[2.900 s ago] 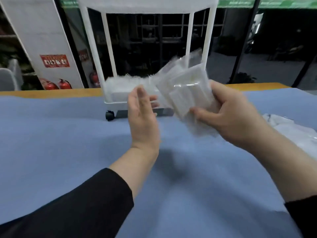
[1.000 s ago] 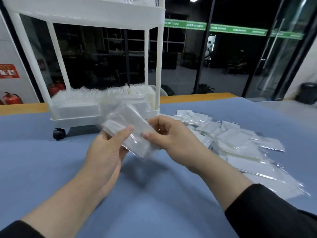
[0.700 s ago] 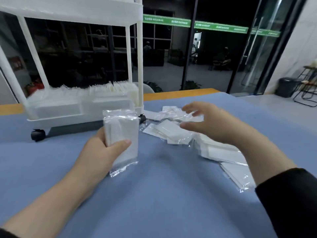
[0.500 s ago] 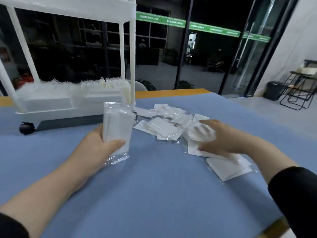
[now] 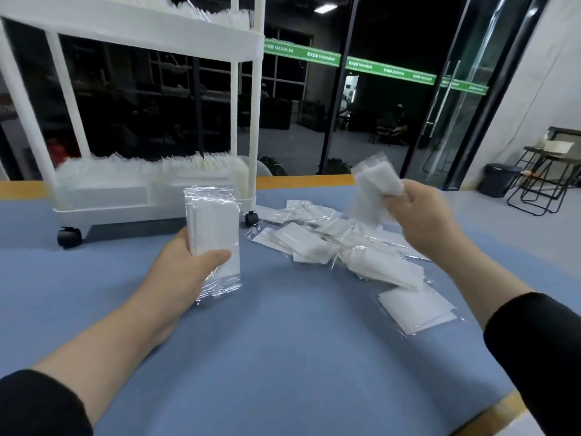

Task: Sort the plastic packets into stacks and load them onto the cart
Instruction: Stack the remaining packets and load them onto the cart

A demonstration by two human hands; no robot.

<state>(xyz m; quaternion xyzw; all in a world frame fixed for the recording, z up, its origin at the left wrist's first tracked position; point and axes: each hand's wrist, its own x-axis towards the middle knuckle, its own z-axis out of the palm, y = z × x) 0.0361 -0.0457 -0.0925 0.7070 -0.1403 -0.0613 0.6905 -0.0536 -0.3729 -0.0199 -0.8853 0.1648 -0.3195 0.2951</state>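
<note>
My left hand (image 5: 185, 272) grips an upright stack of plastic packets (image 5: 212, 234) just above the blue table cover, in front of the cart. My right hand (image 5: 424, 215) is raised over the table and pinches a single packet (image 5: 372, 187), which is blurred by motion. Below it several loose packets (image 5: 330, 243) lie scattered on the cover, with a few more packets (image 5: 415, 306) nearer me on the right. The white wheeled cart (image 5: 151, 199) stands on the table at the back left, its bottom and top shelves filled with rows of packets.
The blue cover (image 5: 283, 357) spreads over a wooden table whose edge (image 5: 490, 413) shows at the bottom right. Behind are dark glass walls, a black bin (image 5: 500, 179) and folding chairs (image 5: 547, 180) on the floor to the right.
My right hand has risen off the loose pile with one packet pinched in it. My left hand still grips the stack, in about the same place.
</note>
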